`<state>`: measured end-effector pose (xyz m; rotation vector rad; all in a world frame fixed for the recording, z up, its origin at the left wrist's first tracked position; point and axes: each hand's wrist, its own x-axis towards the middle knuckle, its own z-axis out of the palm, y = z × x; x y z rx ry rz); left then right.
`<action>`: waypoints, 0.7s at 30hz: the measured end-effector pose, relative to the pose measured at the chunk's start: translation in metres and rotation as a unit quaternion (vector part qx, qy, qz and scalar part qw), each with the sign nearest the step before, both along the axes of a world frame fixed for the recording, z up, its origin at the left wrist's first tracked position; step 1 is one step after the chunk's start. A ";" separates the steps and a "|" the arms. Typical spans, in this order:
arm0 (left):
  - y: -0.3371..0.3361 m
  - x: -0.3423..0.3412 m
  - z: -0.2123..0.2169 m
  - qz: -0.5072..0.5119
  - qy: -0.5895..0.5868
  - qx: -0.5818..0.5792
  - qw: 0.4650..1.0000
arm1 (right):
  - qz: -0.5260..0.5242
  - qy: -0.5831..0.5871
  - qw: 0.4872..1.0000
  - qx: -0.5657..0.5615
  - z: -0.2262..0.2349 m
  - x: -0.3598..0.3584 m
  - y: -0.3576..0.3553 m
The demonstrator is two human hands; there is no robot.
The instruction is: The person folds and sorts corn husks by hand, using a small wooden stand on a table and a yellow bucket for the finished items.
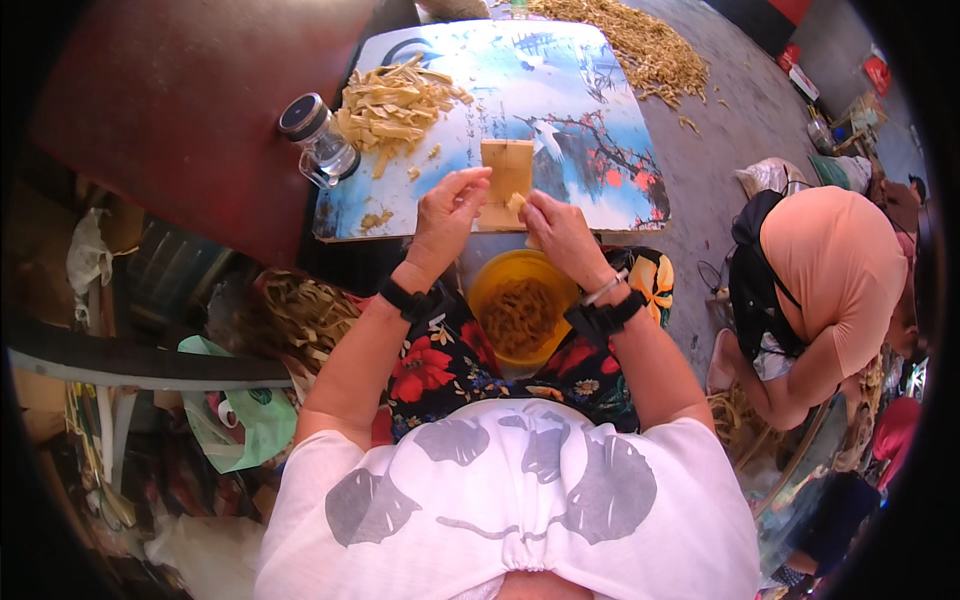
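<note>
Outdoor workspace on grey concrete ground, with a low desk (pixel 610 190) topped by a glossy board painted with blue sky, cranes and red blossoms. On it sits a flat tan rectangular sheet (pixel 507 168), right at the near edge of the board in the middle. The left hand (pixel 447 213) has its fingers curled and pinching at the sheet's left edge, and the right hand (pixel 560 228) is closed on the sheet's lower right corner; looks like it's also gripping a small tan piece, but that bit is too small to be sure. Both wrists wear black bands.

At 10 o'clock from the sheet there's a heap of pale yellow cut strips (pixel 392 105), and just left of that a clear glass jar with a black lid (pixel 318 140). At 6 o'clock, below the hands, a round yellow plastic bowl (pixel 490 285) holding brownish strips rests in the lap. At 3 o'clock, well apart, another person in an orange top (pixel 835 265) bends over.
</note>
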<state>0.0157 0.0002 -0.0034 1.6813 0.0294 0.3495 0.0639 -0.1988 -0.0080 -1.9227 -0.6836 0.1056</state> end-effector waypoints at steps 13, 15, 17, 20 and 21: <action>-0.005 0.021 -0.042 0.086 0.004 0.336 0.938 | -0.072 -0.115 0.990 -0.030 -0.027 0.037 0.015; -0.006 0.007 -0.042 0.083 -0.018 0.346 0.934 | -0.063 -0.112 0.991 -0.038 -0.030 0.031 0.009; -0.006 -0.003 -0.041 0.066 -0.013 0.334 0.940 | -0.054 -0.109 0.992 -0.045 -0.027 0.024 0.006; -0.001 -0.014 -0.032 0.058 -0.016 0.309 0.949 | -0.022 -0.006 0.999 0.025 -0.013 0.013 0.000; -0.001 -0.016 -0.027 0.064 -0.024 0.295 0.953 | -0.010 0.014 1.000 0.024 -0.008 0.011 -0.002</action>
